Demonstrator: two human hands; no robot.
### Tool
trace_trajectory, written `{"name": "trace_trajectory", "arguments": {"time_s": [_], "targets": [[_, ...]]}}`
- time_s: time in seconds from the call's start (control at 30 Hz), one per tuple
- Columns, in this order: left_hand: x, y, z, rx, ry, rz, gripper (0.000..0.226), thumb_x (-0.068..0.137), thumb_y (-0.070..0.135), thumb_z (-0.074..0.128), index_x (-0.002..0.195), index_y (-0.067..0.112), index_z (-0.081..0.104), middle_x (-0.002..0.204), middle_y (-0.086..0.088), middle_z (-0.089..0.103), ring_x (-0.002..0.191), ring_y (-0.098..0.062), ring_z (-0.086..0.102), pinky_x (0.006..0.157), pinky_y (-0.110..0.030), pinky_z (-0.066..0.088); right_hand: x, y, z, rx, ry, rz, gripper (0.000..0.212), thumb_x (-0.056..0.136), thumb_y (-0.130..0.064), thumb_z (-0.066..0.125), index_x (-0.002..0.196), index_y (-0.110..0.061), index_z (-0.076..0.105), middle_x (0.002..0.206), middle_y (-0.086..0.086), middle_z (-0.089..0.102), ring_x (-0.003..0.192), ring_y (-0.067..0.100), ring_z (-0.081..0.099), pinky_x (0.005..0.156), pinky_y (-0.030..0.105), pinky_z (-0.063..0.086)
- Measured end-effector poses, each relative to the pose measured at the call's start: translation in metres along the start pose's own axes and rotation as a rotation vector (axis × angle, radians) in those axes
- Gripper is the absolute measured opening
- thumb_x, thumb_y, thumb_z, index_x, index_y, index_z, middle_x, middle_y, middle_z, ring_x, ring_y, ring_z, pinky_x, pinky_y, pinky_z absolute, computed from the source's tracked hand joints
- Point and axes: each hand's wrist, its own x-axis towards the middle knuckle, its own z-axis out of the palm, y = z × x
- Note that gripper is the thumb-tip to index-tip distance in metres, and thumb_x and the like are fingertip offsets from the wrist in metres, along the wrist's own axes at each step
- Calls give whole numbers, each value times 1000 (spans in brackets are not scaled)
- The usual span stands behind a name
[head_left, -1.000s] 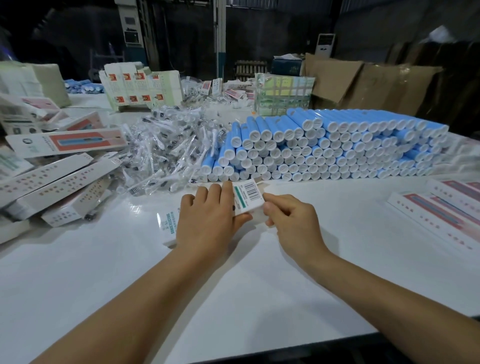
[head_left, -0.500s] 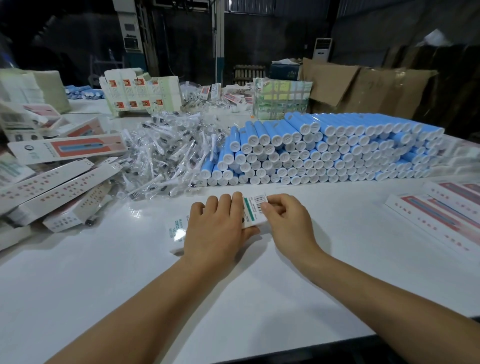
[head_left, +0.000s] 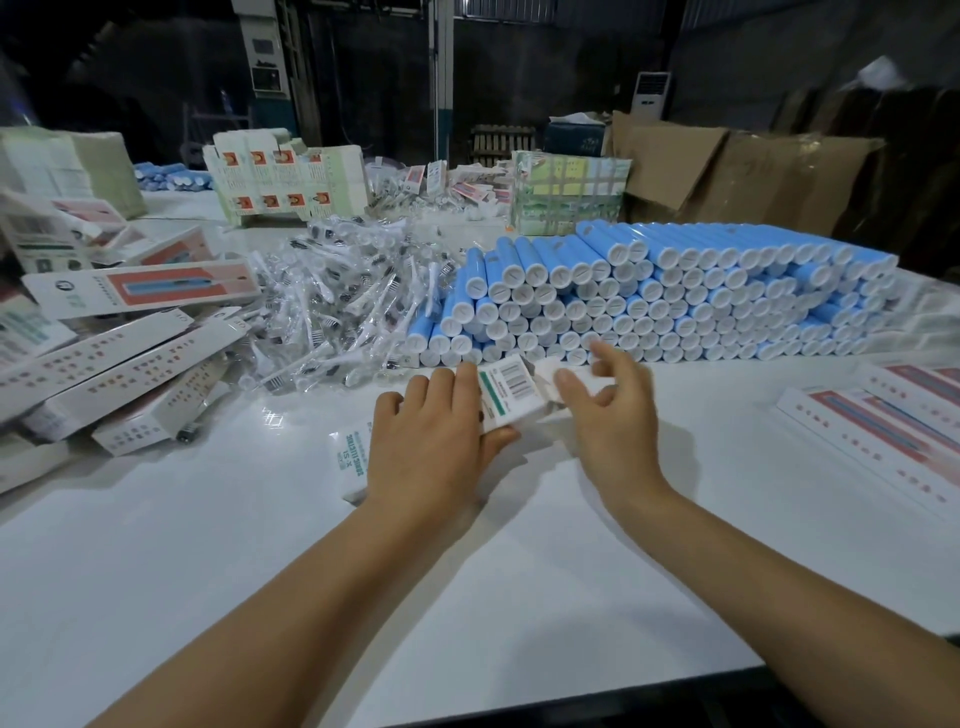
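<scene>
**A:** Head view, middle of the frame: which step is this?

**B:** Closing the end of the box (head_left: 506, 395), I'd judge. The left hand (head_left: 431, 441) lies over its middle, fingers across the top and thumb tucked against the near side. It grips the box and holds it down on the worktop (head_left: 519, 571). The right hand (head_left: 613, 426) is at the far end, fingers spread and loose. It holds nothing that I can make out, though it is blurred.

**A:** And the flap?

**B:** A white flap (head_left: 545, 368) stands up at that end, just beside the right thumb. Whether it is tucked in I cannot tell.

**A:** So what does the next move call for?

**B:** Probably pressing that flap home with the right fingers while the left hand pins the box against sliding. If the end is already shut, the box wants lifting away instead. Either way the left grip does the steadying.

**A:** Which way does the box lie?

**B:** Flat, with its long axis slanting from lower left to upper right of the frame. The barcoded end points up and right, towards the stack of blue tubes (head_left: 675, 291). The other end, with printed lettering, sticks out beside the left wrist towards the lower left.

**A:** Anything close by?

**B:** The front row of tubes is just beyond the right fingertips. A heap of wrapped brush heads (head_left: 337, 312) lies to the upper left of the box, apart from it.
</scene>
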Motion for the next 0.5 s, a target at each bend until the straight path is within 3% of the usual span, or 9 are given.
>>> {"name": "trace_trajectory", "arguments": {"time_s": [0.07, 0.13, 0.2, 0.3, 0.37, 0.5], "targets": [[3, -2, -1, -32, 19, -29, 81, 82, 66, 28, 132, 6, 49, 112, -9, 60, 98, -32, 55, 75, -39, 36, 7, -1, -4, 275, 28, 293, 37, 88, -29, 65, 121, -25, 50, 109, -5, 52, 91, 12, 54, 79, 30, 49], [4, -1, 0, -26, 10, -32, 83, 81, 68, 25, 134, 7, 48, 113, -8, 59, 100, -31, 54, 75, -39, 35, 8, -3, -1, 739, -202, 680, 42, 85, -33, 63, 119, -9, 55, 107, 9, 62, 92, 23, 63, 72, 34, 55], [3, 2, 2, -1, -22, -2, 84, 82, 68, 24, 137, 8, 45, 116, -7, 58, 102, -29, 53, 77, -38, 35, 3, -6, 3, 938, -399, 795, 51, 77, -34, 61, 116, -3, 59, 105, 15, 69, 89, 26, 68, 66, 33, 58], [-1, 8, 4, 30, 0, 44, 77, 86, 63, 34, 132, 4, 51, 106, -9, 61, 91, -30, 56, 73, -39, 39, -3, -6, 9, 973, -460, 610, 53, 77, -18, 61, 124, 4, 53, 108, 19, 66, 94, 26, 66, 63, 28, 56], [-3, 12, 5, 67, 42, 69, 72, 87, 59, 38, 128, 2, 54, 100, -9, 61, 85, -29, 57, 70, -40, 42, -6, -1, 10, 853, -394, 464, 33, 84, -2, 59, 116, 4, 56, 102, 17, 69, 92, 25, 68, 68, 28, 57], [-5, 15, 3, 106, 54, 109, 75, 91, 59, 20, 123, 1, 57, 96, -9, 61, 81, -29, 57, 70, -41, 44, -18, 5, 8, 152, -317, 70, 25, 96, -6, 50, 117, -13, 58, 99, -2, 70, 93, 14, 67, 83, 34, 54]]}}
